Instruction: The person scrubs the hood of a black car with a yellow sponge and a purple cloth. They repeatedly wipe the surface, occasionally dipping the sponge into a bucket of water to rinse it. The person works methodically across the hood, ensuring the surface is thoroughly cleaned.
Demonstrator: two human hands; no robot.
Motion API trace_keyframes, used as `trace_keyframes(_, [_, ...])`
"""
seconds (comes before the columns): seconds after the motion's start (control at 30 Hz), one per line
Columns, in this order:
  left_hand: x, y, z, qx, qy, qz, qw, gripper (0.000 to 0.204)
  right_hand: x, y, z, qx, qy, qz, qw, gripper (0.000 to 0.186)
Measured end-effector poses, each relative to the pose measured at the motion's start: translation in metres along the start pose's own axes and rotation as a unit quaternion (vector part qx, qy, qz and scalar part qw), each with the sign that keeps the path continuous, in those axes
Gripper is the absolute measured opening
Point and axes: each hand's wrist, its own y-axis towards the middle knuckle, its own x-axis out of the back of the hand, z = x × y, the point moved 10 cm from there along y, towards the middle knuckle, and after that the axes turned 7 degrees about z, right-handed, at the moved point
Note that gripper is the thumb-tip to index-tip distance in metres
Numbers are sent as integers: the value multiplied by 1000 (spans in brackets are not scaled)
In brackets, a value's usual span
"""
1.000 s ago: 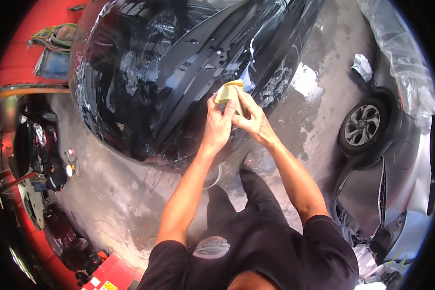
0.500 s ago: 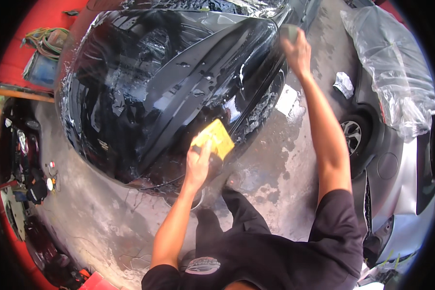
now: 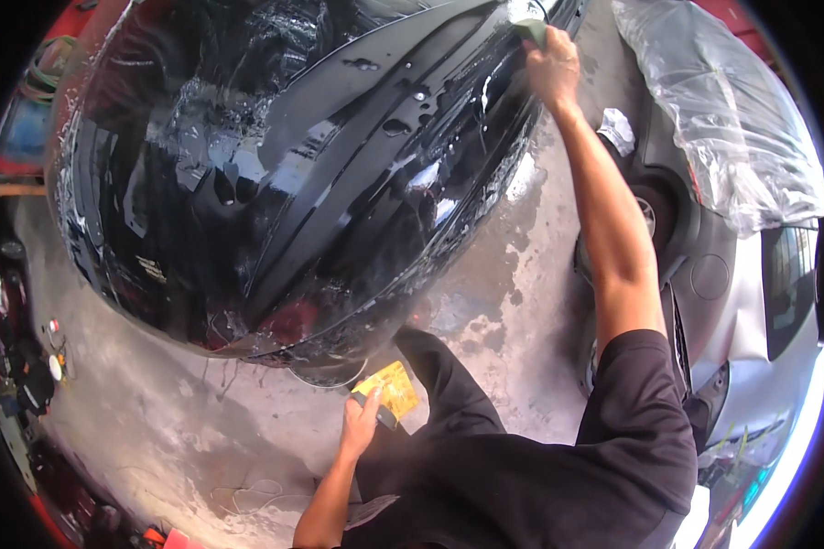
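A black car body [image 3: 357, 183] fills the upper left, its curved panels wet and streaked with whitish film and droplets. At its far right edge, my right hand [image 3: 555, 71] is closed around a grey-green pad [image 3: 533, 34], pressed to the bodywork. My left hand [image 3: 359, 428] is held low, near my leg and away from the car, closed on a yellow sponge [image 3: 392, 386]. A dark grey strip [image 3: 386, 419] shows along the sponge's lower side; what it is I cannot tell.
A bucket rim [image 3: 331, 375] shows below the car's front edge. To the right stands a grey car [image 3: 700, 265], partly draped in clear plastic sheeting [image 3: 737, 119]. Car parts [image 3: 64, 457] line the left. The concrete floor [image 3: 183, 412] is wet in patches.
My left hand has drawn the yellow sponge back from the car toward my body. My right hand stays at the far edge with the pad. The view has shifted, bringing the car closer.
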Motion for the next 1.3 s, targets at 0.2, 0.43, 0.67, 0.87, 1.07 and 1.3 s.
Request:
trace_keyframes(0.2, [44,12,-22,-113,11,38,993,33,34,-89,146,11,10,11,1000,29])
trace_keyframes(0.43, [83,-4,6,-92,26,29,995,35,55,-213,302,-3,72,62,996,49])
trace_keyframes(0.67, [97,-18,57,-53,60,-16,997,35,49,-279,356,13,125,110,986,59])
trace_keyframes(0.87, [110,-20,93,-6,-9,-64,998,34,54,-263,318,111,315,159,929,47])
trace_keyframes(1.07, [117,-42,163,2,-88,-166,982,39,52,-130,80,-89,338,26,936,37])
trace_keyframes(1.3, [101,-53,235,73,-163,-211,961,44,16,3,-98,-81,81,-13,993,45])
